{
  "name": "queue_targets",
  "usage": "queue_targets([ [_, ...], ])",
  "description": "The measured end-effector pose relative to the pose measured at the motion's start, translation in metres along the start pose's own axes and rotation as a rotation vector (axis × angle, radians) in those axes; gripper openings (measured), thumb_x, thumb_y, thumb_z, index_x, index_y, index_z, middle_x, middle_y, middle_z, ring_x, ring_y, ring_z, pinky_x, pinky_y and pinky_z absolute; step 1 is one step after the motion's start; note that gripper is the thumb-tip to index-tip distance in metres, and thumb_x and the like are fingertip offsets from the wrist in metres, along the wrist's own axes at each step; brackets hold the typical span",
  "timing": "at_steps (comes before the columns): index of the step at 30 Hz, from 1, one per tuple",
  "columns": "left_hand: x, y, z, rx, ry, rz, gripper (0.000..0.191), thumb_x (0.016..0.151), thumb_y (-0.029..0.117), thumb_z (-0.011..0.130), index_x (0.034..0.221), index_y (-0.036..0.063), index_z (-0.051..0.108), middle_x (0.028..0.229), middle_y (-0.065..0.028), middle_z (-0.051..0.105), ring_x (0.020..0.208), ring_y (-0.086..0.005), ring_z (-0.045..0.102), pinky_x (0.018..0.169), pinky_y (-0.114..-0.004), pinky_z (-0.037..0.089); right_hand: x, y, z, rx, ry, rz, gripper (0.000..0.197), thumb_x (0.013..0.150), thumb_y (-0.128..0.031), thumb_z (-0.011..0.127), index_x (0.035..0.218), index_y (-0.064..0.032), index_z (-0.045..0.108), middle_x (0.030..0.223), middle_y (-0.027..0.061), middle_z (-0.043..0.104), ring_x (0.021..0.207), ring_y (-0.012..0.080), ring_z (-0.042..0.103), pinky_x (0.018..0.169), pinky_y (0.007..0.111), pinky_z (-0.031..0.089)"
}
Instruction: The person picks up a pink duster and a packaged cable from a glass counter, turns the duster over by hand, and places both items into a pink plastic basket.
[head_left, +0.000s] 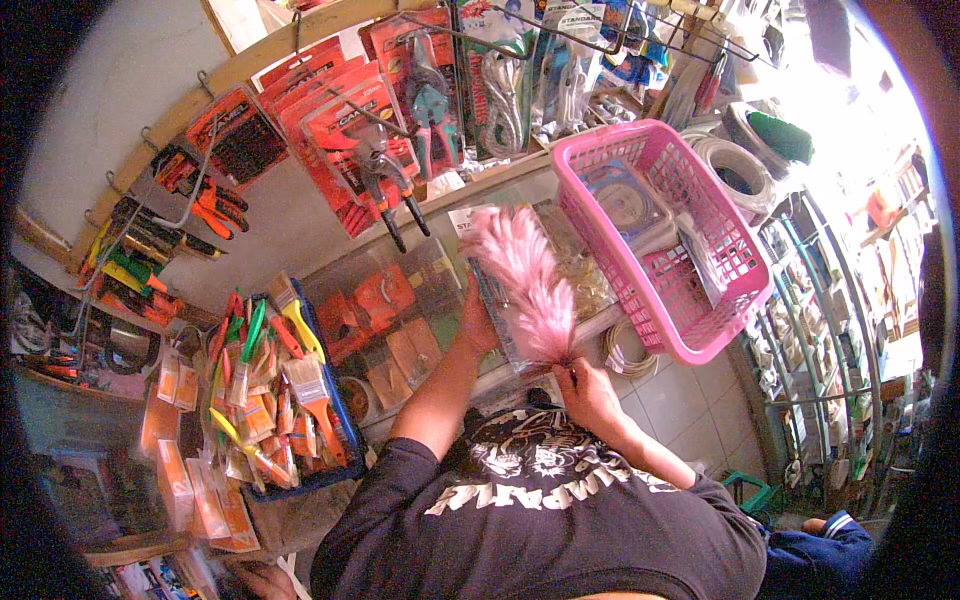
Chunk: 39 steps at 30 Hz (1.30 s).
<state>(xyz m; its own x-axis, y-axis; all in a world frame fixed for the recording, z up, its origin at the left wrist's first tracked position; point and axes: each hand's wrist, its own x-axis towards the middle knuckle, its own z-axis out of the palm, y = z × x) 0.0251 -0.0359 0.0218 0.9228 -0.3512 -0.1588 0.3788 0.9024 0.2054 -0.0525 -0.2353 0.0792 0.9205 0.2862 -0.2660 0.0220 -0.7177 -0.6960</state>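
Observation:
A pink feather duster (529, 281) slants over a packaged item in clear plastic (501, 319), both above a glass-topped counter (450, 255). My right hand (589, 394) grips the duster at its lower end, where the feathers gather. My left hand (478, 319) is at the left edge of the plastic package, its fingers partly hidden behind it; it seems to hold the package. Just right of the duster stands a pink plastic basket (652, 330) with a few packaged goods inside.
At left, a blue crate (352, 442) holds many paintbrushes (306, 379). Packaged pliers and cutters (367, 161) hang from hooks over the counter. Coiled hose (731, 172) lies beyond the basket. Wire racks of goods (817, 337) stand at right. A person in a blue sleeve (817, 551) is at lower right.

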Motion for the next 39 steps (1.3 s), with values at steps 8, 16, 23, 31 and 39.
queue_targets([
  [8,0.001,0.004,-0.007,0.022,-0.016,0.102,0.052,0.084,0.051,0.047,0.121,0.0153,0.048,0.114,-0.006,0.054,0.106,-0.0238,0.051,0.096,-0.043,0.038,-0.002,-0.019,-0.001,-0.013,-0.062,-0.075,0.028,0.088,-0.027,0.05,0.104,-0.0048,0.054,0.088,0.0257,0.06,0.087,0.044,0.056,0.072,0.049,0.046],
  [16,0.008,0.001,-0.019,0.033,-0.03,0.198,0.051,0.085,0.048,0.046,0.123,0.0141,0.046,0.116,-0.0066,0.053,0.108,-0.0243,0.05,0.097,-0.043,0.036,-0.002,-0.013,0.007,-0.049,-0.026,-0.009,0.031,0.088,-0.03,0.05,0.107,-0.0058,0.054,0.091,0.0249,0.06,0.089,0.0434,0.056,0.074,0.05,0.045],
  [23,0.014,0.003,-0.031,0.049,-0.015,0.289,0.05,0.086,0.045,0.044,0.125,0.013,0.044,0.118,-0.0072,0.052,0.11,-0.0248,0.049,0.098,-0.043,0.035,-0.01,0.002,0.012,-0.027,-0.105,-0.072,0.035,0.088,-0.031,0.048,0.115,-0.0082,0.049,0.096,0.0243,0.06,0.091,0.0446,0.055,0.077,0.051,0.044],
  [31,0.026,0.003,-0.045,0.073,0.007,0.379,0.05,0.087,0.042,0.042,0.127,0.0118,0.043,0.12,-0.0079,0.051,0.112,-0.0253,0.047,0.099,-0.043,0.034,-0.027,0.027,0.015,-0.116,-0.109,0.035,0.034,0.086,-0.027,0.053,0.112,-0.0048,0.052,0.091,0.0234,0.06,0.087,0.0425,0.056,0.073,0.048,0.045],
  [39,0.031,0.001,-0.055,0.133,0.019,0.441,0.05,0.088,0.038,0.041,0.129,0.0106,0.041,0.123,-0.0085,0.05,0.114,-0.0259,0.046,0.101,-0.044,0.032,-0.019,0.034,0.02,-0.097,-0.099,0.057,0.031,0.087,-0.029,0.051,0.107,-0.0042,0.052,0.09,0.0256,0.06,0.086,0.0435,0.056,0.072,0.048,0.044],
])
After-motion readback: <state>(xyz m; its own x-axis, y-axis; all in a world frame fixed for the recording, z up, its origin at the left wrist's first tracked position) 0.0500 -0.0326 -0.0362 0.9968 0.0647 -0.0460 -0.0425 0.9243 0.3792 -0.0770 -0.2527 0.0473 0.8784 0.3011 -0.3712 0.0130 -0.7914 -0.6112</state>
